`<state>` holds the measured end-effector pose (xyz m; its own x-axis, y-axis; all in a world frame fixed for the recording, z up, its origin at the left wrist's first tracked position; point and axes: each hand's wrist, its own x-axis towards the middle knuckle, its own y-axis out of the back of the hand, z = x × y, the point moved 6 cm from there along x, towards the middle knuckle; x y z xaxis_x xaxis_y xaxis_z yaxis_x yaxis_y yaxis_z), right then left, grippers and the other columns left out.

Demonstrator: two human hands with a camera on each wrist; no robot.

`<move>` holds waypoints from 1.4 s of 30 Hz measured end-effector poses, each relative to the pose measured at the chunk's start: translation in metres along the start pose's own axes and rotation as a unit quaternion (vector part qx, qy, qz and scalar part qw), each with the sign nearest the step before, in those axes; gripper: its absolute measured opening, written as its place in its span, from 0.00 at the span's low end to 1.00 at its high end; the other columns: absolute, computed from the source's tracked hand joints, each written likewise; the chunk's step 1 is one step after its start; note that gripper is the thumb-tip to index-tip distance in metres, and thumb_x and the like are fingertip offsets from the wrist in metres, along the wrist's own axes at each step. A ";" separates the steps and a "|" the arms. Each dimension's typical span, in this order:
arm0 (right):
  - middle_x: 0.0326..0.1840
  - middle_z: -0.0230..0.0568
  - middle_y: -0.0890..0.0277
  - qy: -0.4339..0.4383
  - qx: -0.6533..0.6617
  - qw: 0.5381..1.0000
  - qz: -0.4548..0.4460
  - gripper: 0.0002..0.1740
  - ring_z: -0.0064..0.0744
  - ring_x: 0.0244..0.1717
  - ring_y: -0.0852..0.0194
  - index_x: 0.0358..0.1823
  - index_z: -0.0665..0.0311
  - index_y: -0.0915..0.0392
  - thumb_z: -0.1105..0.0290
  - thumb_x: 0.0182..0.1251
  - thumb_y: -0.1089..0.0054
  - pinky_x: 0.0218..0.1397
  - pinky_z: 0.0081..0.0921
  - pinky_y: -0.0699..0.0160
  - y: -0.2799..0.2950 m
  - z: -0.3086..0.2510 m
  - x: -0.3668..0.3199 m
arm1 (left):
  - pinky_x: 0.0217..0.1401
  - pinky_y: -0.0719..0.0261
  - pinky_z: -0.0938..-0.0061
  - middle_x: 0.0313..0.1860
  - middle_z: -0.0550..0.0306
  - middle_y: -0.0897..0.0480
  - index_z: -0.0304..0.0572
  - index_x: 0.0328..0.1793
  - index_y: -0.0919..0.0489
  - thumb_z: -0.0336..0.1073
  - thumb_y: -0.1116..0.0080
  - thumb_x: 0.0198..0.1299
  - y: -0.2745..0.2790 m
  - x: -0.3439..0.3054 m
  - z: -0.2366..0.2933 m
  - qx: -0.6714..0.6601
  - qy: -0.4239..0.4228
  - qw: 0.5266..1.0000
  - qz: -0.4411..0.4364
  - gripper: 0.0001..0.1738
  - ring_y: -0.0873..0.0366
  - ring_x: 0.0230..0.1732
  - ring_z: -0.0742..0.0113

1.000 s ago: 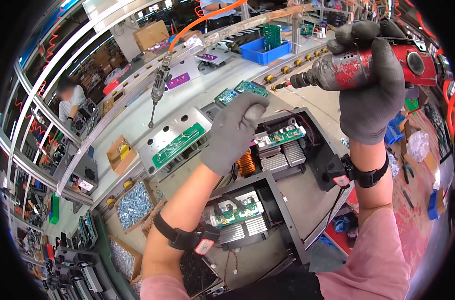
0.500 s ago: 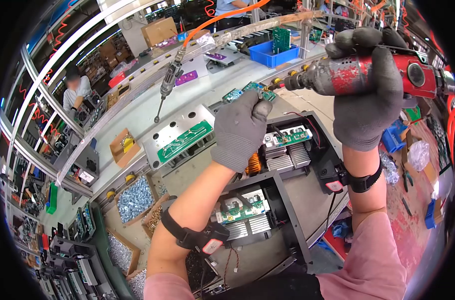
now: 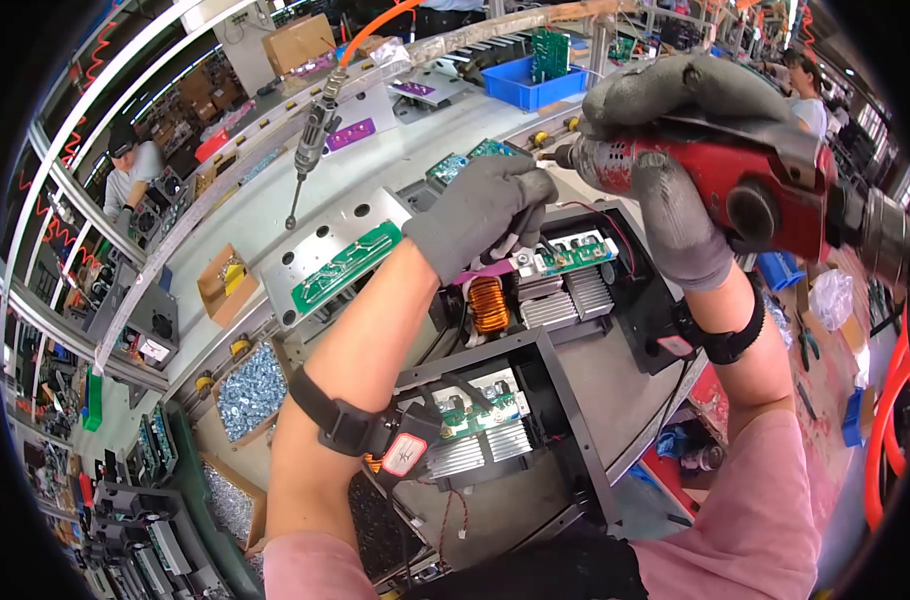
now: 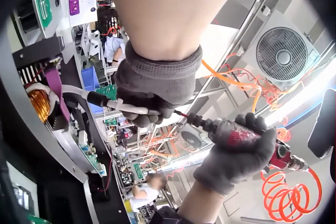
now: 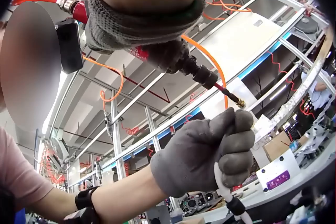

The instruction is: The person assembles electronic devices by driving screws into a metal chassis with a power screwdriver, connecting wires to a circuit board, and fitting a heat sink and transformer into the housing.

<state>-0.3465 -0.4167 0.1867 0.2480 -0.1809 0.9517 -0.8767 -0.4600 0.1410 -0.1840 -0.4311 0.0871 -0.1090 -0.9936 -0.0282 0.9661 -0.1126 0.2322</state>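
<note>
Factory floor, an electronics assembly line: a long pale conveyor bench (image 3: pixel 245 220) runs off to the far left, carrying green circuit boards (image 3: pixel 347 266) and open black metal chassis with finned heat sinks (image 3: pixel 640 290). Cardboard boxes of silver screws (image 3: pixel 250 390) sit near left, and a grey air screwdriver on an orange hose (image 3: pixel 310 150) hangs over the bench.

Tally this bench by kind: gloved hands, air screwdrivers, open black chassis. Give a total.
Gloved hands: 2 (left hand gripping a white cable, right hand gripping the red screwdriver)
Air screwdrivers: 2 (the red screwdriver, plus a hanging screwdriver)
Open black chassis: 2 (far chassis, near chassis)
Total: 6
</note>
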 end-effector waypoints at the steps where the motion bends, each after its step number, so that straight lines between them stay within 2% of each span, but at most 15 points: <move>1: 0.43 0.48 0.24 0.038 0.009 0.999 -0.001 0.24 0.41 0.44 0.21 0.54 0.67 0.33 0.66 0.60 0.37 0.50 0.39 0.17 0.003 0.003 0.000 | 0.14 0.37 0.78 0.16 0.56 0.24 0.35 0.35 0.22 0.40 0.51 0.65 -0.002 0.005 0.000 0.007 0.001 1.000 -0.002 0.15 0.31 0.13 0.74; 3: 0.43 0.50 0.24 0.068 -0.006 0.998 -0.016 0.23 0.40 0.44 0.21 0.58 0.67 0.37 0.70 0.63 0.41 0.49 0.39 0.17 0.010 0.007 -0.002 | 0.15 0.37 0.79 0.16 0.59 0.26 0.35 0.38 0.23 0.41 0.51 0.67 -0.006 0.015 -0.008 -0.012 0.005 1.000 -0.021 0.15 0.33 0.13 0.75; 6: 0.42 0.50 0.24 -0.023 0.050 0.998 0.012 0.23 0.39 0.42 0.21 0.57 0.67 0.35 0.79 0.59 0.43 0.45 0.37 0.17 0.021 0.023 -0.007 | 0.20 0.32 0.77 0.18 0.59 0.27 0.36 0.41 0.21 0.43 0.50 0.68 -0.015 0.019 -0.014 -0.001 0.036 0.998 -0.048 0.16 0.30 0.18 0.74; 7: 0.42 0.48 0.23 -0.053 0.034 0.998 0.001 0.22 0.37 0.41 0.21 0.56 0.67 0.34 0.78 0.59 0.44 0.44 0.34 0.17 0.027 0.031 -0.008 | 0.26 0.28 0.74 0.20 0.57 0.25 0.37 0.42 0.20 0.44 0.48 0.66 -0.018 0.024 -0.013 0.175 -0.028 0.983 -0.051 0.16 0.27 0.22 0.71; 8: 0.35 0.39 0.24 -0.135 0.020 0.984 0.117 0.21 0.30 0.34 0.23 0.50 0.63 0.31 0.71 0.56 0.37 0.34 0.29 0.22 0.027 0.037 -0.014 | 0.32 0.25 0.71 0.22 0.55 0.23 0.37 0.42 0.18 0.45 0.46 0.64 -0.025 0.026 -0.006 0.343 -0.093 0.933 -0.054 0.17 0.24 0.25 0.68; 9: 0.39 0.43 0.23 -0.198 0.034 0.976 0.089 0.20 0.32 0.37 0.22 0.53 0.65 0.32 0.73 0.58 0.41 0.39 0.30 0.19 0.034 0.046 -0.022 | 0.44 0.23 0.65 0.32 0.52 0.18 0.45 0.44 0.16 0.47 0.42 0.60 -0.028 0.026 -0.004 0.413 -0.104 0.904 -0.048 0.16 0.19 0.37 0.60; 10: 0.42 0.46 0.23 -0.258 0.050 0.963 0.060 0.20 0.34 0.40 0.21 0.55 0.67 0.32 0.75 0.61 0.45 0.43 0.32 0.17 0.042 0.058 -0.030 | 0.44 0.23 0.65 0.32 0.52 0.18 0.45 0.44 0.16 0.47 0.42 0.60 -0.032 0.027 -0.004 0.409 -0.103 0.905 -0.052 0.16 0.19 0.37 0.60; 13: 0.41 0.44 0.23 -0.294 0.042 0.952 0.068 0.17 0.31 0.38 0.21 0.54 0.67 0.30 0.70 0.64 0.47 0.42 0.30 0.18 0.059 0.083 -0.048 | 0.49 0.22 0.62 0.49 0.56 0.21 0.58 0.45 0.15 0.52 0.42 0.57 -0.048 0.030 0.001 0.599 -0.015 0.798 -0.067 0.15 0.20 0.49 0.56; 18: 0.35 0.42 0.23 -0.370 0.012 0.924 0.092 0.15 0.30 0.35 0.22 0.46 0.69 0.26 0.65 0.65 0.47 0.40 0.28 0.19 0.070 0.101 -0.063 | 0.49 0.22 0.63 0.48 0.59 0.22 0.59 0.45 0.15 0.53 0.42 0.58 -0.048 0.032 -0.002 0.635 0.017 0.769 -0.072 0.15 0.20 0.49 0.59; 26: 0.34 0.41 0.22 -0.404 0.038 0.903 0.144 0.14 0.30 0.32 0.21 0.43 0.69 0.25 0.64 0.64 0.45 0.37 0.27 0.19 0.074 0.117 -0.073 | 0.47 0.20 0.62 0.43 0.59 0.18 0.58 0.48 0.17 0.56 0.41 0.56 -0.042 0.033 -0.008 0.683 0.032 0.729 -0.037 0.19 0.18 0.46 0.58; 29: 0.34 0.42 0.22 -0.393 0.036 0.907 0.149 0.14 0.30 0.31 0.21 0.42 0.69 0.25 0.65 0.63 0.44 0.36 0.27 0.19 0.070 0.116 -0.071 | 0.45 0.20 0.60 0.38 0.55 0.17 0.53 0.47 0.17 0.52 0.41 0.57 -0.047 0.035 -0.006 0.674 -0.001 0.738 0.003 0.18 0.18 0.44 0.55; 31: 0.34 0.42 0.22 -0.386 0.030 0.910 0.151 0.14 0.30 0.31 0.21 0.42 0.69 0.25 0.65 0.63 0.44 0.36 0.27 0.19 0.065 0.113 -0.071 | 0.44 0.19 0.58 0.38 0.50 0.16 0.47 0.46 0.18 0.46 0.40 0.57 -0.044 0.045 -0.013 0.659 0.013 0.749 0.069 0.15 0.17 0.43 0.52; 34: 0.28 0.39 0.22 -0.369 0.049 0.913 0.168 0.12 0.26 0.28 0.21 0.38 0.71 0.22 0.67 0.62 0.40 0.32 0.24 0.20 0.061 0.105 -0.067 | 0.44 0.19 0.59 0.43 0.48 0.16 0.47 0.47 0.18 0.43 0.41 0.55 -0.044 0.059 -0.028 0.643 0.036 0.760 0.085 0.16 0.17 0.44 0.51; 36: 0.33 0.42 0.21 -0.362 0.001 0.925 0.116 0.13 0.29 0.33 0.21 0.42 0.70 0.24 0.67 0.63 0.45 0.37 0.26 0.19 0.057 0.103 -0.064 | 0.42 0.19 0.59 0.45 0.50 0.15 0.45 0.47 0.17 0.40 0.42 0.56 -0.045 0.064 -0.023 0.652 0.056 0.755 0.051 0.15 0.16 0.46 0.52; 42: 0.35 0.37 0.20 -0.361 0.046 0.931 0.021 0.13 0.26 0.33 0.21 0.44 0.69 0.22 0.67 0.64 0.42 0.40 0.24 0.20 0.032 0.111 -0.052 | 0.42 0.20 0.63 0.47 0.54 0.15 0.46 0.48 0.15 0.37 0.44 0.56 -0.048 0.072 -0.026 0.715 0.069 0.696 -0.016 0.15 0.16 0.48 0.57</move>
<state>-0.3418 -0.5183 0.1114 0.4553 -0.7228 0.5199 -0.8614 -0.5052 0.0519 -0.2324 -0.4967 0.0489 -0.0071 -0.9921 -0.1252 -0.2673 -0.1188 0.9563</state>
